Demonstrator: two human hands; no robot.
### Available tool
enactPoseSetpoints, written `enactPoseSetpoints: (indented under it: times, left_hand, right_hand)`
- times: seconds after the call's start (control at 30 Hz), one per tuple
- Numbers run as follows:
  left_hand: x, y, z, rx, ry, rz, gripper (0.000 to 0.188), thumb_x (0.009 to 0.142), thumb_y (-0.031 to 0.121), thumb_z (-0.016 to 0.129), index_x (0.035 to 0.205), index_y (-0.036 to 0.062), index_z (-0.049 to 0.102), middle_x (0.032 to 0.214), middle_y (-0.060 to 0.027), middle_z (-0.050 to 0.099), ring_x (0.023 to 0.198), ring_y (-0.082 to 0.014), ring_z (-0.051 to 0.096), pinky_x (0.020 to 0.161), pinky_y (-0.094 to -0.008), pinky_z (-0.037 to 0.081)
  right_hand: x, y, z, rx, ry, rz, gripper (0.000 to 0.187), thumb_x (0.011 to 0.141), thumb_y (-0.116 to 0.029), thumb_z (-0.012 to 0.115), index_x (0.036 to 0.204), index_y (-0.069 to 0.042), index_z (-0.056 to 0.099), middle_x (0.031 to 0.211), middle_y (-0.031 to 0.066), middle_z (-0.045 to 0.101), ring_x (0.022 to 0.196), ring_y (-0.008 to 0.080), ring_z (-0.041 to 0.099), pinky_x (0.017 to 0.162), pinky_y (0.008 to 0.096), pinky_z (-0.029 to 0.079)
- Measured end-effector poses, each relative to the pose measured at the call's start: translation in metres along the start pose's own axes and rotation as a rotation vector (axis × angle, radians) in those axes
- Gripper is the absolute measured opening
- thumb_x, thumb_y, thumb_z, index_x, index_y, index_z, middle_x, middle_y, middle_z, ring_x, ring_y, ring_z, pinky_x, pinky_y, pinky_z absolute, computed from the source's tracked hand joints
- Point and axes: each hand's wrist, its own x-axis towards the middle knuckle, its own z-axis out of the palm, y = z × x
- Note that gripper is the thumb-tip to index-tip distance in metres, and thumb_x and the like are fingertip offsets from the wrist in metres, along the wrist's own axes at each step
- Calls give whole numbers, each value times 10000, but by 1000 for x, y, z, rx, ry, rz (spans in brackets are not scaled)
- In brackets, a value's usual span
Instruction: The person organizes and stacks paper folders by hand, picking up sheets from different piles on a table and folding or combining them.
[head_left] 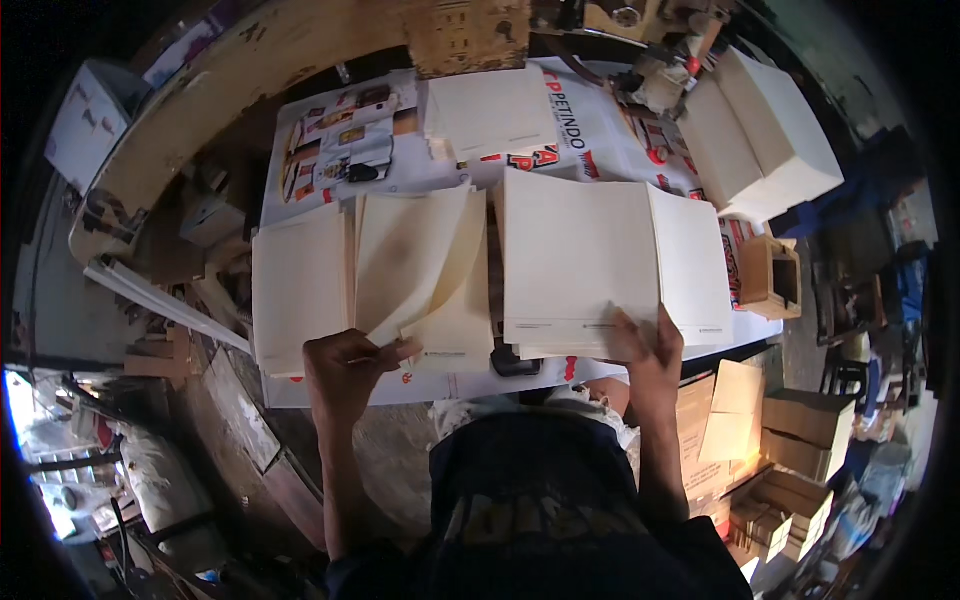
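Note:
My left hand (pixel 352 368) is closed in a pinch on the lower corner of a cream paper sheet (pixel 405 245). That sheet curls up off the stack beneath it, and its right side bends back. Left of it lies another stack of pale sheets (pixel 302 290). My right hand (pixel 648 348) rests with fingers apart on the lower edge of a broad stack of white sheets (pixel 580 255). A further stack of white sheets (pixel 695 265) overlaps that one on the right, and the right fingertips reach the seam between them.
A printed banner (pixel 290 195) covers the table. More sheets (pixel 490 108) lie at its far side. A white carton (pixel 770 140) stands at the far right, with a small brown box (pixel 770 277) nearer. Cardboard boxes (pixel 785 510) crowd the floor at right. A dark object (pixel 517 362) sits at the table's near edge.

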Motion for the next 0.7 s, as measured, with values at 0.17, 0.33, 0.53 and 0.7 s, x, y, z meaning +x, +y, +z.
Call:
enactPoseSetpoints:
  times: [0.17,0.33,0.53,0.7]
  left_hand:
    - [-8,-6,-7,-494,321,31,150,790,17,745,717,-50,632,698,-87,668,601,-118,638,549,-259,544]
    - [-11,15,-17,-1315,449,92,228,981,169,515,1087,-12,607,996,-92,665,947,-156,640,875,-326,515]
    - [-2,1,-13,230,164,49,396,915,177,607,1251,-20,544,1238,-210,582,1221,-315,506,1014,-385,391]
    - [0,26,-9,420,280,79,342,872,154,655,1163,-12,587,1149,-196,613,1123,-327,556,957,-420,433]
  right_hand:
    - [-16,-33,8,221,-47,12,480,932,-118,571,1374,-5,422,1186,126,537,983,230,595,826,379,585]
    - [-35,-12,43,-163,-205,-200,474,983,-123,504,1384,64,333,1149,211,572,1017,228,588,909,361,482]
    - [-52,12,116,118,-500,-186,445,1016,-103,427,1416,15,271,1211,138,520,1089,177,502,943,310,428]
    - [-56,34,139,729,-870,181,584,980,-8,421,1486,-105,148,1358,109,406,1222,261,479,949,491,508]
